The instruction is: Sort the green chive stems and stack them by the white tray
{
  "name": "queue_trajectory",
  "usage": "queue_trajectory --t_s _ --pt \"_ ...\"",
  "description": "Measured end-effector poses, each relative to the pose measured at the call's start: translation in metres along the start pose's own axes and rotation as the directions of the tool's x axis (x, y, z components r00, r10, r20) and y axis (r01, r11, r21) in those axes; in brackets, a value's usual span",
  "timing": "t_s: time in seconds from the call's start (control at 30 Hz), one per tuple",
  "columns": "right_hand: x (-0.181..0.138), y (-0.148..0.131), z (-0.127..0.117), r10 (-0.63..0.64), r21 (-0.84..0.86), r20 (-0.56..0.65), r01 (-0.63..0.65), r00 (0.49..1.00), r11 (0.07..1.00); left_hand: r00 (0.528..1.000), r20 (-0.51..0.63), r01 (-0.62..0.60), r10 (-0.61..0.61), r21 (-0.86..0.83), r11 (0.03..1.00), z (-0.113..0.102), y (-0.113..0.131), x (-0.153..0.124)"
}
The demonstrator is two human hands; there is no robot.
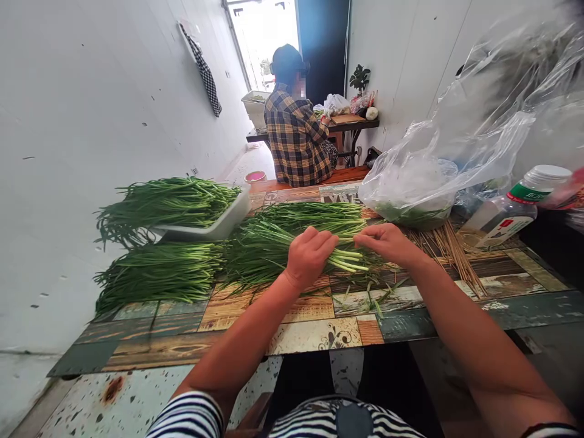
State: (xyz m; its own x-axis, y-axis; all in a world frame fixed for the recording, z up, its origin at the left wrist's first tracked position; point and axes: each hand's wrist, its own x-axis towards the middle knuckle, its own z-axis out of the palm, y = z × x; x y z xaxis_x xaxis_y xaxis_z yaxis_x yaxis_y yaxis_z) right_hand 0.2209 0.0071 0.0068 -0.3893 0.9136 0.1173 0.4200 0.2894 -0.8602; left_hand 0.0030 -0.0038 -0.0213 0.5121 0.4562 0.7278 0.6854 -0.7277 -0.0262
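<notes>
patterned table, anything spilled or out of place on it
Loose green scraps lie scattered on the table below the right hand, apart from the bunched green stalks. Thin sticks are splayed near the plastic bag rather than bundled.

Free near table edge (pixel 296 338), greens (pixel 274 231) beyond

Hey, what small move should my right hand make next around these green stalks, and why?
I'd probably draw the right hand gently away from the pale ends, stripping any loose bits. The left hand has a grip on the green stalks, the right is close beside those ends, and leafy scraps lie on the table nearby.
</notes>
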Motion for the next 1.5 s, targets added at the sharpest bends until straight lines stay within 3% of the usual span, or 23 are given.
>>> queue_trajectory --t_s 0.1,0.17,0.3,0.37,0.43,0.57,0.63,0.73,0.8,0.9,0.97,1.1,1.23,1.33,1.5 --pt "0.001 0.003 0.002 0.155 0.231 0.031 -0.158 0.987 0.960 1.000 0.007 -0.030 0.030 0.016 0.999 0.001 0.000 -0.001" --pt "0.004 0.007 0.003 0.233 0.346 -0.038 -0.205 0.972 0.915 0.997 -0.013 -0.075 0.076 0.054 0.996 0.002 0.001 -0.001" --pt "0.007 0.013 -0.003 0.276 0.355 -0.285 -0.166 0.918 0.920 0.990 -0.060 -0.125 0.131 0.090 0.988 0.000 0.004 0.000" --pt "0.007 0.009 -0.006 0.270 0.315 -0.336 -0.162 0.902 0.935 0.986 -0.087 -0.134 0.142 0.092 0.987 -0.001 0.005 0.000" --pt "0.005 0.001 -0.005 0.265 0.293 -0.313 -0.173 0.912 0.940 0.980 -0.115 -0.150 0.162 0.103 0.983 0.000 0.005 0.000" --pt "0.002 -0.006 0.004 0.147 0.178 -0.075 -0.132 0.986 0.975 0.972 -0.123 -0.183 0.200 0.135 0.974 0.000 0.008 0.002" --pt "0.002 0.000 0.005 0.081 0.085 -0.024 -0.078 0.996 0.993 0.973 -0.109 -0.186 0.202 0.136 0.973 -0.001 0.008 0.003" --pt "0.005 0.015 -0.006 0.068 0.026 -0.193 -0.064 0.979 0.998 0.982 -0.125 -0.123 0.140 0.132 0.984 -0.005 0.004 0.006" --pt "0.007 0.021 -0.017 0.109 0.022 -0.352 -0.109 0.930 0.994 0.981 -0.185 -0.029 0.053 0.130 0.991 -0.008 -0.001 0.007" --pt "0.009 0.022 -0.028 0.121 -0.075 -0.447 -0.172 0.886 0.982 0.964 -0.257 0.108 -0.069 0.139 0.984 -0.011 -0.008 0.008" --pt "0.010 0.022 -0.027 0.026 -0.241 -0.419 -0.139 0.907 0.961 0.956 -0.267 0.160 -0.119 0.139 0.977 -0.012 -0.010 0.007" --pt "0.012 0.034 -0.018 -0.162 -0.553 -0.209 0.020 0.964 0.833 0.935 -0.276 0.247 -0.222 0.058 0.967 -0.009 -0.012 0.004" --pt "0.014 0.046 -0.018 -0.332 -0.690 -0.077 0.190 0.940 0.699 0.900 -0.248 0.348 -0.360 -0.091 0.933 -0.002 -0.015 -0.001" --pt "0.014 0.044 -0.021 -0.419 -0.652 -0.067 0.278 0.905 0.705 0.884 -0.202 0.396 -0.421 -0.152 0.905 0.000 -0.014 -0.001" --pt "0.007 0.022 -0.020 -0.352 -0.317 -0.168 0.288 0.921 0.904 0.892 -0.079 0.415 -0.445 -0.249 0.875 -0.005 -0.011 0.002"
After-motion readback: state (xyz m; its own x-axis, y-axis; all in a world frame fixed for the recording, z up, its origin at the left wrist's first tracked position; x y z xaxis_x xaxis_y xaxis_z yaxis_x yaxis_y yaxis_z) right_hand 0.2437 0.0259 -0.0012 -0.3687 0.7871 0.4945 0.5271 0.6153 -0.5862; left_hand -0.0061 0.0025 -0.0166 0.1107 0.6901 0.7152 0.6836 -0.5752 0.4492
